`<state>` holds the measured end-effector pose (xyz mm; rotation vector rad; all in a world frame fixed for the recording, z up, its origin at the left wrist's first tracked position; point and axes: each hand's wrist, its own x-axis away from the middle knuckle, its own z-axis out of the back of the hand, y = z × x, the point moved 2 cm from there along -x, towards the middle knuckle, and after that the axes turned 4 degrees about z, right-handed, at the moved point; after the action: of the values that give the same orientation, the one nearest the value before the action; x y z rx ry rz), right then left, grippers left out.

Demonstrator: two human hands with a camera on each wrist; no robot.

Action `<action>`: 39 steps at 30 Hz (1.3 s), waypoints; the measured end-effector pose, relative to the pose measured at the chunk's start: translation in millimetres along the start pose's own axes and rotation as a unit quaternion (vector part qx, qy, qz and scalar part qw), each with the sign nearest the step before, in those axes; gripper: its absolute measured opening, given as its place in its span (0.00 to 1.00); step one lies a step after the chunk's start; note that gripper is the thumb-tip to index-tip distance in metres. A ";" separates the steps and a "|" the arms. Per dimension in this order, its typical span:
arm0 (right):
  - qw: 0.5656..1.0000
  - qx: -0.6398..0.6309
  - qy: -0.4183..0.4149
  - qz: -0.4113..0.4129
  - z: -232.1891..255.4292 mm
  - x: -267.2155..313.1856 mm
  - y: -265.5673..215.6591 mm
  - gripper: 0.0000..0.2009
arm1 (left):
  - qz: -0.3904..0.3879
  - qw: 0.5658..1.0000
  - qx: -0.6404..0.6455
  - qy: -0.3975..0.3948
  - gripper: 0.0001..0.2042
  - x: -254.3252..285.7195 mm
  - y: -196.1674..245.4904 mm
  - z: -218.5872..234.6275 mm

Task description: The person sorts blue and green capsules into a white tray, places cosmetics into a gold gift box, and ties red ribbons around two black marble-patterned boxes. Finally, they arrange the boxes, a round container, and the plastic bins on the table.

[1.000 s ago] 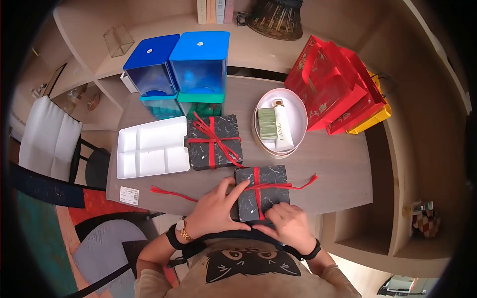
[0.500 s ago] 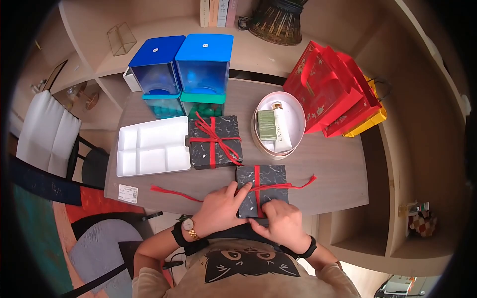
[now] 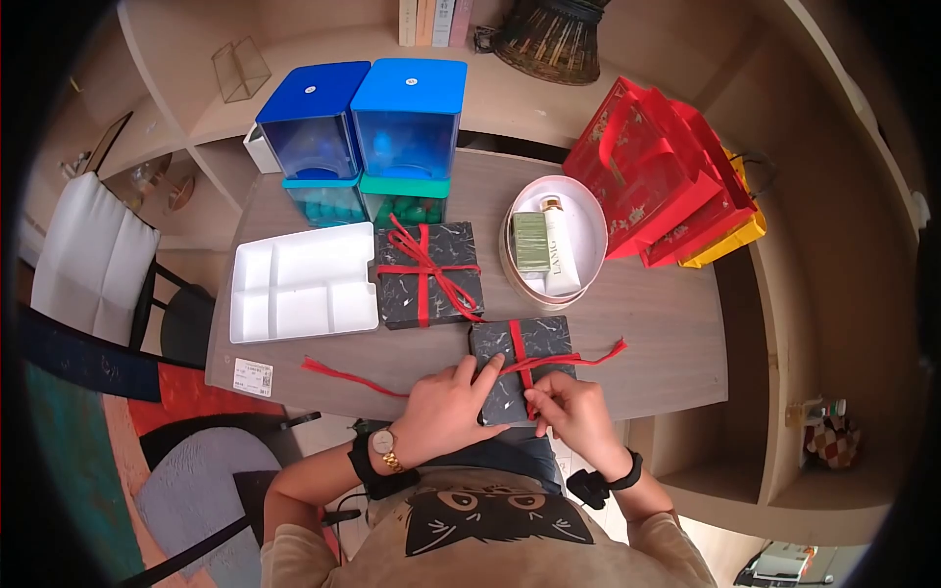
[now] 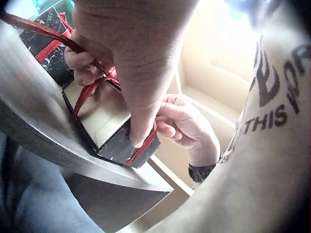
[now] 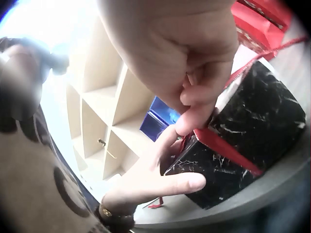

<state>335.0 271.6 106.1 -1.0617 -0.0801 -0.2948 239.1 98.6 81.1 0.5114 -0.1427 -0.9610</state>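
Observation:
A black marbled gift box [image 3: 546, 335] with red ribbon [image 3: 588, 359] crossed over its lid lies at the table's front edge. My left hand [image 3: 446, 404] grips its left side, fingers on the lid near the ribbon crossing and thumb at the near side. At the near edge, my right hand [image 3: 573, 407] pinches the ribbon strand that runs down the box; the right wrist view shows this red strand [image 5: 228, 150] folding over the edge. Loose ribbon ends stretch out left and right. Behind it sits another black box [image 3: 400, 306], its ribbon tied in a bow.
A white divided tray [image 3: 304, 318] lies left of the bow-tied box. Blue lidded containers [image 3: 407, 88] are stacked behind. A round box [image 3: 512, 274] holds a tube and a small green box. Red gift bags [image 3: 637, 176] stand at the back right.
My right hand has drawn slightly outward, from fingers curled over the box's near edge to a pinch on the ribbon there. The left hand stays on the box.

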 end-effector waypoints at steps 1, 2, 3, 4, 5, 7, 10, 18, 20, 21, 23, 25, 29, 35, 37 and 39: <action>0.997 -0.059 -0.018 -0.054 2.4 0.4 3.7 0.07 | 0.000 1.000 0.002 -0.001 0.41 -0.2 0.1 -0.8; 0.992 -0.108 -0.025 -0.064 4.2 0.7 7.7 0.07 | 0.000 1.000 0.004 0.001 0.41 -0.3 0.5 -0.8; 0.984 -0.157 -0.032 -0.075 5.1 0.8 13.2 0.06 | 0.000 1.000 0.005 0.002 0.41 -0.2 1.0 -0.5; 0.974 -0.206 -0.039 -0.085 5.0 1.7 16.3 0.06 | 0.001 1.000 0.005 0.003 0.41 0.2 1.2 -0.4; 0.969 -0.228 -0.041 -0.089 4.9 3.4 16.6 0.06 | -0.002 1.000 0.012 0.007 0.41 0.4 0.6 -1.4; 0.957 -0.272 -0.045 -0.096 4.3 8.0 15.8 0.08 | -0.007 1.000 0.024 0.014 0.41 0.6 -1.0 -4.2; 0.968 -0.243 -0.055 -0.029 1.9 17.4 8.5 0.11 | -0.008 1.000 0.017 0.018 0.41 -0.6 1.1 -4.0; 0.943 0.217 0.112 0.224 29.1 29.4 -9.9 0.12 | -0.040 0.999 0.019 0.014 0.41 -2.8 -1.6 -2.6; 0.911 0.281 0.172 0.249 36.8 20.5 -10.3 0.12 | -0.050 0.998 0.037 0.013 0.41 -3.8 -3.4 -0.2; 0.905 0.297 0.182 0.244 40.4 13.2 -12.3 0.11 | -0.056 0.997 0.052 0.016 0.40 -4.5 -4.9 2.0; 0.908 0.295 0.184 0.233 43.7 3.4 -7.3 0.08 | -0.057 0.996 0.075 0.009 0.37 -7.6 -7.9 7.9; 0.910 0.293 0.145 0.256 45.0 -2.7 5.1 0.07 | -0.043 0.995 0.091 -0.010 0.32 -11.0 -10.7 13.4; 0.913 0.271 0.125 0.278 51.0 -8.1 10.2 0.05 | -0.024 0.994 0.107 0.017 0.22 -17.7 -18.4 16.8; 0.941 0.221 0.129 0.220 62.3 -14.0 21.2 0.03 | -0.027 0.987 0.150 0.051 0.10 -29.6 -15.3 28.1; 0.945 0.218 0.119 0.214 62.5 -14.0 23.1 0.04 | -0.025 0.981 0.183 0.054 0.07 -32.8 -11.5 29.9; 0.945 0.215 0.111 0.218 63.6 -14.1 24.1 0.05 | -0.015 0.972 0.223 0.070 0.07 -34.0 -12.8 27.8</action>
<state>333.0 340.5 113.8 -0.5832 0.2821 0.0103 200.6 110.4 102.9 0.9961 -0.2260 -0.9197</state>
